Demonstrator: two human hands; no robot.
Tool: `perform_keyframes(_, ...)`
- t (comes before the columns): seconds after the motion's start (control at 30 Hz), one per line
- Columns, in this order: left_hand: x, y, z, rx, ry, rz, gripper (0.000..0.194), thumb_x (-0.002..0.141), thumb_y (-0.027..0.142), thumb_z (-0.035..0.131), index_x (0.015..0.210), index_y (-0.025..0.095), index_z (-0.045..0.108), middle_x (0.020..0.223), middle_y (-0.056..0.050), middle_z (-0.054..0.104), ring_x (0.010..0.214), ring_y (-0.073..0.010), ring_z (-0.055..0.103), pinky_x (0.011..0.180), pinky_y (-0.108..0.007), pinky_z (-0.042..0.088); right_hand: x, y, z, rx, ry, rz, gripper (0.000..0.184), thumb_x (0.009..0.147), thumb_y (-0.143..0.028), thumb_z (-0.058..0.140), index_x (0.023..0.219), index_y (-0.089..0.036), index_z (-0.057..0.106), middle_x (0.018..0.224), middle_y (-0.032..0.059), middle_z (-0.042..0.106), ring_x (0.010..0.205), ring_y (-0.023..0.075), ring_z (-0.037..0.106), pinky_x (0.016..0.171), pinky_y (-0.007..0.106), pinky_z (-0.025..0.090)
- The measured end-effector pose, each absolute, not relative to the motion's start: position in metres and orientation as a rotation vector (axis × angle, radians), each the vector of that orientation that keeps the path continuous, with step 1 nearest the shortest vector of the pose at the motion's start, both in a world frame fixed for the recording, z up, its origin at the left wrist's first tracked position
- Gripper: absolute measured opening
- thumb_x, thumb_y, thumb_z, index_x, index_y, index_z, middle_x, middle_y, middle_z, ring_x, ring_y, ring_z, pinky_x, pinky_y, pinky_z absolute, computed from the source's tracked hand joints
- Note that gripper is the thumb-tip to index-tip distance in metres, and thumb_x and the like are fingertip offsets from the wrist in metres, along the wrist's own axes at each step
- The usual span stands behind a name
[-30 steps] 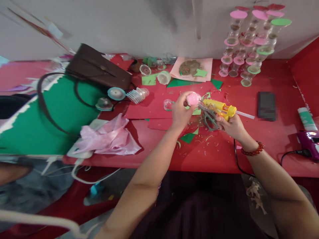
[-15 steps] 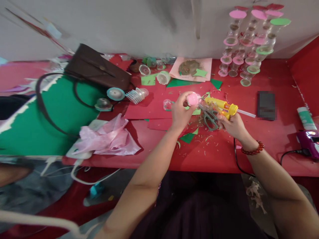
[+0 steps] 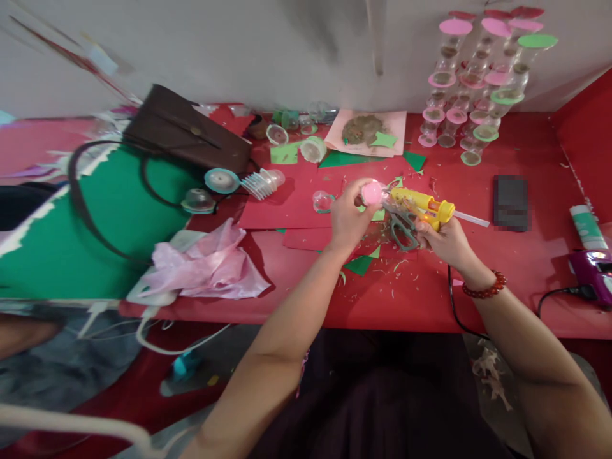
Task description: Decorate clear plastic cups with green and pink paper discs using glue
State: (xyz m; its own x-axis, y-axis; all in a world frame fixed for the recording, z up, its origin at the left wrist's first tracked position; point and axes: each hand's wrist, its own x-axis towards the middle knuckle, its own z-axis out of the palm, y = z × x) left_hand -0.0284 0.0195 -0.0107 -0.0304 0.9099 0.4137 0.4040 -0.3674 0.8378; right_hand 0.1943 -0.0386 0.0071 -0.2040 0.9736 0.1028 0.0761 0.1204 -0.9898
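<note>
My left hand (image 3: 352, 215) pinches a small clear plastic cup with a round pink disc (image 3: 371, 193) facing up. Wrapped round the handle of a yellow hot glue gun (image 3: 421, 205) is my right hand (image 3: 444, 239), with a clear glue stick (image 3: 471, 218) poking out of the gun's back. The gun's nozzle points at the cup's right side; I cannot tell whether it touches. Below the gun lies a pair of scissors (image 3: 403, 231) with grey-green handles, partly covered. A clear plastic cup (image 3: 324, 202) rests on red paper left of my left hand.
Hourglass-like stacks of clear cups (image 3: 485, 95) stand at the back right. A dark blurred rectangle (image 3: 510, 203) lies right. Leftward are a brown bag (image 3: 186, 127), nested cups (image 3: 262, 183) and a pink plastic bag (image 3: 210, 264). Sand (image 3: 364, 131) sits on paper behind.
The pink disc in my left hand has tilted slightly and shifted a little to the right and down. The glue gun has hardly moved.
</note>
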Motion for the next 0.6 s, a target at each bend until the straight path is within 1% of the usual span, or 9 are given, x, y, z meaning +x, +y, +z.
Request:
perform_keyframes(0.17,-0.029,0.023,-0.015,1.781,1.409,1.405,0.043,0.077,0.025,0.086,0.118,0.028,0.074,0.113,-0.004,0.082,0.089,-0.0203,0.07,0.08,-0.033,0.058,0.196,-0.039,0.006,-1.144,-1.528,1.207,0.052,0.09,-0.073,0.071,0.079,-0.025,0.055,0.05,-0.0075,0.048,0.045,0.0086,0.041,0.043,0.025,0.032)
perform_keyframes(0.27,-0.032,0.028,-0.019,1.736,1.443,1.442,0.045,0.074,0.021,0.084,0.118,0.026,0.073,0.111,-0.004,0.082,0.087,-0.0197,0.072,0.079,-0.033,0.059,0.198,-0.039,0.007,-1.157,-1.572,1.16,0.051,0.094,-0.073,0.065,0.081,-0.024,0.057,0.052,-0.0065,0.047,0.047,0.0101,0.042,0.044,0.025,0.033)
perform_keyframes(0.33,-0.034,0.031,-0.023,1.697,1.462,1.481,0.047,0.072,0.017,0.083,0.117,0.026,0.073,0.107,-0.003,0.082,0.085,-0.0192,0.072,0.077,-0.032,0.058,0.202,-0.037,0.008,-1.201,-1.615,1.035,0.049,0.096,-0.072,0.062,0.083,-0.024,0.059,0.058,-0.0039,0.05,0.052,0.0124,0.045,0.047,0.026,0.036)
perform_keyframes(0.4,-0.036,0.034,-0.025,1.666,1.449,1.517,0.049,0.071,0.015,0.083,0.118,0.026,0.073,0.109,-0.004,0.082,0.086,-0.0194,0.073,0.077,-0.032,0.058,0.211,-0.035,0.009,-1.311,-1.702,0.763,0.042,0.098,-0.064,0.062,0.086,-0.024,0.062,0.069,0.0014,0.058,0.062,0.0165,0.053,0.054,0.029,0.042)
perform_keyframes(0.43,-0.036,0.035,-0.026,1.654,1.432,1.533,0.049,0.072,0.016,0.083,0.119,0.026,0.072,0.111,-0.004,0.082,0.089,-0.0196,0.074,0.078,-0.032,0.058,0.216,-0.033,0.01,-1.399,-1.756,0.581,0.036,0.098,-0.058,0.063,0.089,-0.023,0.064,0.079,0.0051,0.064,0.07,0.0193,0.058,0.059,0.03,0.046)
perform_keyframes(0.47,-0.036,0.036,-0.027,1.643,1.41,1.548,0.05,0.072,0.018,0.084,0.12,0.025,0.072,0.114,-0.005,0.082,0.091,-0.0201,0.074,0.08,-0.033,0.059,0.222,-0.032,0.011,-1.512,-1.808,0.391,0.03,0.096,-0.052,0.064,0.096,-0.021,0.066,0.091,0.0094,0.068,0.077,0.0223,0.061,0.064,0.033,0.048)
perform_keyframes(0.5,-0.036,0.038,-0.028,1.633,1.39,1.563,0.049,0.073,0.021,0.085,0.12,0.025,0.071,0.116,-0.006,0.081,0.094,-0.0208,0.075,0.081,-0.033,0.059,0.229,-0.032,0.013,-1.655,-1.857,0.246,0.028,0.095,-0.044,0.064,0.107,-0.019,0.067,0.105,0.0141,0.069,0.083,0.025,0.064,0.067,0.035,0.05)
perform_keyframes(0.53,-0.037,0.04,-0.028,1.619,1.372,1.582,0.049,0.074,0.026,0.087,0.12,0.024,0.071,0.117,-0.006,0.08,0.097,-0.0217,0.075,0.082,-0.034,0.059,0.235,-0.031,0.014,-1.818,-1.892,0.146,0.033,0.094,-0.038,0.063,0.118,-0.017,0.067,0.117,0.0181,0.069,0.086,0.0271,0.067,0.069,0.036,0.051)
perform_keyframes(0.6,-0.043,0.048,-0.029,1.569,1.346,1.652,0.051,0.077,0.041,0.09,0.119,0.023,0.069,0.118,-0.006,0.078,0.105,-0.0241,0.074,0.088,-0.037,0.059,0.247,-0.032,0.015,-2.126,-1.932,0.061,0.042,0.094,-0.029,0.059,0.132,-0.013,0.064,0.13,0.0241,0.065,0.091,0.0309,0.07,0.075,0.041,0.054)
